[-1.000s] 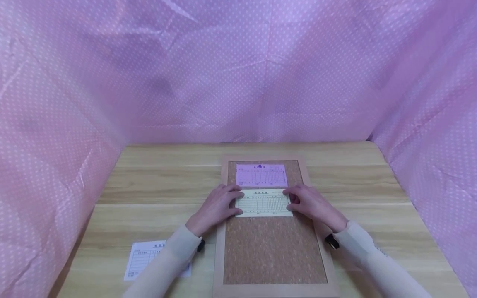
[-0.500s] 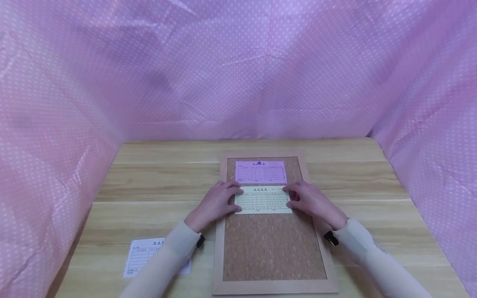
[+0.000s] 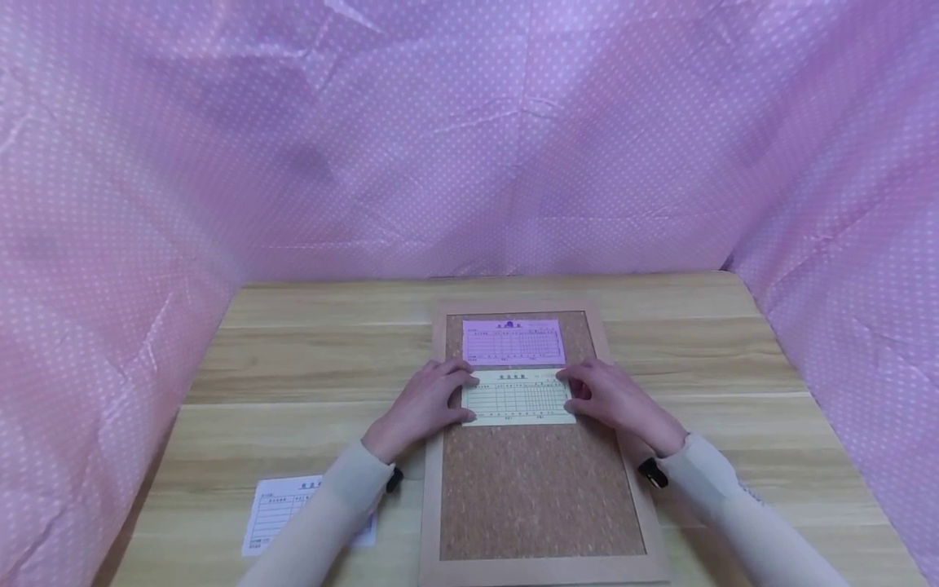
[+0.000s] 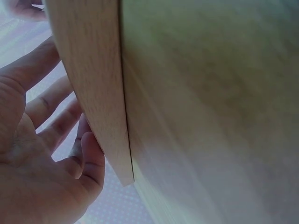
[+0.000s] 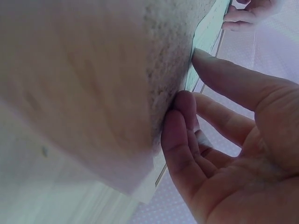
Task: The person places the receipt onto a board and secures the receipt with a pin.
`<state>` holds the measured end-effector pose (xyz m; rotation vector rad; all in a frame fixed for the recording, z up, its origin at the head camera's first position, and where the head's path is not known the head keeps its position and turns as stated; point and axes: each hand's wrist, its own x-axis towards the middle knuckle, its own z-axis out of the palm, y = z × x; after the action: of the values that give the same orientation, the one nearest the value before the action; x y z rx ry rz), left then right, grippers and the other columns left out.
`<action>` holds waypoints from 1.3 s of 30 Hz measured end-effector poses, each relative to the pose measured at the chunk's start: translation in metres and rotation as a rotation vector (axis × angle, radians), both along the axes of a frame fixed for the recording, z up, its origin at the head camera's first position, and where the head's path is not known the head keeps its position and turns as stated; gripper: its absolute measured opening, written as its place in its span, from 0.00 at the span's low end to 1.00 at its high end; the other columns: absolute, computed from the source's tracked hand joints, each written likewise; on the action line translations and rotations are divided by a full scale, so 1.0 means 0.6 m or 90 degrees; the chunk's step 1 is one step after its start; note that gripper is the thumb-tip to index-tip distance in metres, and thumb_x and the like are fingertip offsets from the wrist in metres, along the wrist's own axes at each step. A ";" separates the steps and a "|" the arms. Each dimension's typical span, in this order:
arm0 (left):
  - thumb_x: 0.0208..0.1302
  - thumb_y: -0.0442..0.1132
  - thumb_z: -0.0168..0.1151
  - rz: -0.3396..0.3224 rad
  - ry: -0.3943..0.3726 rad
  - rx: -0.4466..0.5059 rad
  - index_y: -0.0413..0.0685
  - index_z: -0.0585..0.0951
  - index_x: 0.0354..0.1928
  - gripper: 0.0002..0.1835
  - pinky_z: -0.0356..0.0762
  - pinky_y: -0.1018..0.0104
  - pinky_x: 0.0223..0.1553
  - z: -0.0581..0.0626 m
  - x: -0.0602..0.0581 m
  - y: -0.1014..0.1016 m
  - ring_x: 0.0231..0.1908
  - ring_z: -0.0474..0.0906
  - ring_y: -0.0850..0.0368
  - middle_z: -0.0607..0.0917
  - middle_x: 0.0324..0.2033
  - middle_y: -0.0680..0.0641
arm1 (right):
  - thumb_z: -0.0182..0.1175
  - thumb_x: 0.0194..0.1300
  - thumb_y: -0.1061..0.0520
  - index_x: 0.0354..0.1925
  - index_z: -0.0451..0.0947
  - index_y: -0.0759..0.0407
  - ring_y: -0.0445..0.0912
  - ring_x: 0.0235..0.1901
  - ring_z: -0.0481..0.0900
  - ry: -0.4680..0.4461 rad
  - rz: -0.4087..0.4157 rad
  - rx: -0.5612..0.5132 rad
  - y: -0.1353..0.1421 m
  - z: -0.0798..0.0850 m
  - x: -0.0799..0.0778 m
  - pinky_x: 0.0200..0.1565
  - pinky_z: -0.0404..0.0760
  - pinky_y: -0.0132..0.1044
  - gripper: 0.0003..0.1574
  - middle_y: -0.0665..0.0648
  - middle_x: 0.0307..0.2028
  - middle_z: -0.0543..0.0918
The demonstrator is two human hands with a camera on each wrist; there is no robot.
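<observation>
A pale yellow printed form (image 3: 517,399) lies flat across the cork board (image 3: 543,493). My left hand (image 3: 425,399) presses its left side, with index fingertip near the upper corner and thumb at the lower one. On the opposite side, my right hand (image 3: 612,398) touches the form the same way, its other fingers bent under. In the right wrist view the thumb (image 5: 233,79) rests on the paper's edge. Directly above is a purple printed form (image 3: 513,344), with a round purple dot (image 3: 509,324) at its top middle. The left wrist view shows fingers beside the board's wooden frame (image 4: 91,70).
A white printed form (image 3: 275,509) lies on the wooden table (image 3: 308,350) at the left, partly hidden under the left sleeve (image 3: 330,514). The board's pinkish wood border (image 3: 546,571) frames the cork. Pink dotted cloth (image 3: 469,147) surrounds the table at the back and sides.
The head view has shifted slightly up and down. Both hands and the yellow form keep the same places on the board.
</observation>
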<state>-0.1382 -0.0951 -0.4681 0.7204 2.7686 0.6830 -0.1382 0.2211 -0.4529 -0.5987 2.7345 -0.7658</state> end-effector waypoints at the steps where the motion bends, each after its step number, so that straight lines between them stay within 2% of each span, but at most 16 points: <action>1: 0.59 0.47 0.79 0.000 0.000 -0.001 0.45 0.84 0.60 0.29 0.70 0.48 0.61 0.000 0.000 0.000 0.59 0.72 0.44 0.78 0.66 0.44 | 0.73 0.62 0.62 0.57 0.82 0.67 0.46 0.36 0.72 -0.001 0.000 -0.001 0.000 0.000 0.000 0.39 0.73 0.40 0.26 0.52 0.37 0.78; 10: 0.60 0.48 0.77 0.003 -0.005 0.001 0.46 0.83 0.61 0.29 0.69 0.46 0.63 0.004 0.003 -0.001 0.62 0.72 0.43 0.77 0.68 0.44 | 0.73 0.62 0.61 0.57 0.82 0.67 0.46 0.36 0.73 -0.001 -0.004 -0.014 0.001 0.007 0.007 0.39 0.73 0.39 0.26 0.53 0.37 0.78; 14: 0.60 0.47 0.78 0.007 -0.007 0.009 0.46 0.83 0.62 0.29 0.69 0.46 0.63 0.003 0.005 0.000 0.61 0.72 0.43 0.77 0.68 0.44 | 0.73 0.62 0.60 0.58 0.82 0.67 0.45 0.37 0.76 0.015 -0.017 -0.036 0.009 0.013 0.015 0.40 0.76 0.39 0.26 0.54 0.39 0.81; 21: 0.60 0.46 0.78 0.006 0.001 0.018 0.45 0.83 0.62 0.29 0.69 0.47 0.63 0.001 0.006 -0.001 0.61 0.72 0.43 0.77 0.67 0.44 | 0.72 0.64 0.61 0.56 0.83 0.68 0.50 0.40 0.84 0.071 -0.038 -0.095 0.031 0.028 0.031 0.43 0.85 0.47 0.23 0.58 0.42 0.85; 28: 0.60 0.46 0.78 0.005 0.004 0.015 0.45 0.83 0.62 0.29 0.70 0.47 0.61 0.001 0.009 -0.002 0.61 0.71 0.43 0.77 0.68 0.44 | 0.71 0.65 0.62 0.58 0.81 0.70 0.55 0.44 0.86 0.083 -0.075 -0.151 0.059 0.037 0.045 0.46 0.86 0.51 0.25 0.64 0.49 0.86; 33: 0.59 0.46 0.78 0.001 0.009 0.020 0.44 0.83 0.62 0.29 0.70 0.47 0.60 0.001 0.009 -0.003 0.60 0.71 0.43 0.77 0.67 0.44 | 0.70 0.68 0.60 0.59 0.81 0.67 0.55 0.45 0.86 0.126 -0.106 -0.150 0.083 0.040 0.058 0.46 0.85 0.53 0.24 0.63 0.51 0.86; 39: 0.59 0.45 0.78 0.003 0.013 0.024 0.45 0.84 0.61 0.28 0.71 0.48 0.59 0.000 0.008 -0.002 0.59 0.72 0.44 0.78 0.67 0.44 | 0.70 0.67 0.62 0.58 0.82 0.64 0.59 0.48 0.86 0.195 -0.126 -0.155 0.110 0.040 0.070 0.47 0.84 0.53 0.22 0.62 0.51 0.87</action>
<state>-0.1332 -0.0965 -0.4683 0.7329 2.7840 0.7342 -0.0963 0.2868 -0.4286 -0.5351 3.0375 -1.1547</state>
